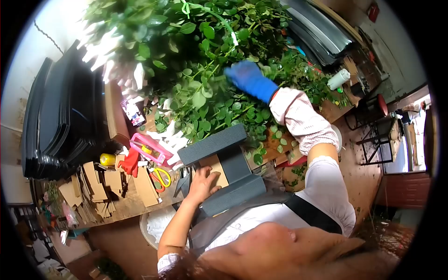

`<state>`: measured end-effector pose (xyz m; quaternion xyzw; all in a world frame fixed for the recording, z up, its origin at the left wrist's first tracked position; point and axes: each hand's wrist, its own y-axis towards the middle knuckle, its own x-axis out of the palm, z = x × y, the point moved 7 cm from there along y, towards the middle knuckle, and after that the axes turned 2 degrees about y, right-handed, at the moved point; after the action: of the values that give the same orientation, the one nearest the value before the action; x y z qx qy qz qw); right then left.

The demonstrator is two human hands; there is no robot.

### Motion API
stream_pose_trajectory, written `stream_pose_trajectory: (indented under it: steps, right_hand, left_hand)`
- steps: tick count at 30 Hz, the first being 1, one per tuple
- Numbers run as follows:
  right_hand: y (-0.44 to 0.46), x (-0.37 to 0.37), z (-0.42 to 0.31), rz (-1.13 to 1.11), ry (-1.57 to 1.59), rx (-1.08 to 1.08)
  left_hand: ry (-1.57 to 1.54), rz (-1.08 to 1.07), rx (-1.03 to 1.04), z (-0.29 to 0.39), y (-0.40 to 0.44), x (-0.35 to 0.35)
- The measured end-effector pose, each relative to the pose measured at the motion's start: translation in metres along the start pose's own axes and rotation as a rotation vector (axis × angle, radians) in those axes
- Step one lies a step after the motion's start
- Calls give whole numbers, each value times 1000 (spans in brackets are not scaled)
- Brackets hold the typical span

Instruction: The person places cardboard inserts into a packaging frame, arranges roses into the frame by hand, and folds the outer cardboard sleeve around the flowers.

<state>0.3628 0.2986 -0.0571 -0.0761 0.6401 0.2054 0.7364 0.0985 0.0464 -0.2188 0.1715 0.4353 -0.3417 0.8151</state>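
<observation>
My left hand [203, 185] is bare and lies with its fingers spread on a piece of brown cardboard [215, 169], inside a dark grey corrugated sheet [234, 164] with folded-up sides. My right hand [247, 74], in a blue glove, reaches into a large heap of leafy green stems [200, 93]. Motion blurs its fingers, and whether it grips a stem is not visible. Many stems at the upper left end in white sleeves [107, 56].
Dark stacked sheets [56, 116] stand at the left. Cardboard pieces [95, 182], yellow-handled scissors [161, 179], a red glove [129, 162], a pink holder [150, 148] and a yellow tape roll [107, 160] lie on the table. A white bottle [339, 79] is at the right.
</observation>
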Motion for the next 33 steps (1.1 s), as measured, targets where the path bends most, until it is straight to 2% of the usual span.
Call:
stream_pose_trajectory:
  steps: [1,2,3,5,7,8,10,11,12,13,14,16,19,20,23,26,28,30,32,33]
  right_hand:
    - [10,-25,4,160,-23,-13]
    - [12,-48,9,459,-51,-57]
    - [22,-66,11,309,-150,23]
    - [24,-39,10,24,-276,-60]
    - [-5,-10,0,-327,-203,-192]
    - [-22,-18,3,-299,-82,-178]
    - [-58,-76,15,76,34,-93]
    - [-83,-110,16,313,146,-118]
    - [-107,-128,12,329,130,-109]
    - [-131,-140,3,244,143,-49]
    - [-152,-150,-11,257,274,-142]
    - [-186,-134,-34,41,581,-145]
    - [-233,-59,-75,-364,618,-206]
    - [-246,-27,-82,-627,546,-144]
    - [-270,44,-88,-1051,434,49]
    - [-285,105,-73,-1083,320,203]
    - [-293,141,-67,-992,249,121]
    - [-298,149,-64,-931,194,56]
    - [-300,149,-64,-889,159,7]
    - [-290,133,-54,-879,161,127]
  left_hand:
    - [6,0,2,0,0,-2]
    - [7,-4,5,1,-1,-2]
    - [9,-13,2,0,-1,0]
    - [1,-16,-1,-2,-1,3]
    - [7,18,18,1,-2,-1]
    - [6,21,16,0,-3,-2]
    - [-20,42,18,0,-3,-2]
    - [-28,40,2,2,-3,-4]
    - [-17,68,20,3,-3,-5]
    - [-4,90,38,4,-4,-5]
    - [-14,110,47,3,-5,-4]
    - [-32,154,66,3,-6,-7]
    - [-172,115,18,-5,-6,-12]
    - [-245,69,-44,-17,-9,-4]
    - [-307,160,-64,-22,-15,1]
    - [-249,120,-67,-11,-13,-10]
    - [-244,126,-37,-11,-12,-10]
    - [-163,100,41,-10,-13,-5]
    - [-183,78,16,-9,-13,-4]
    - [-192,71,2,-6,-11,-7]
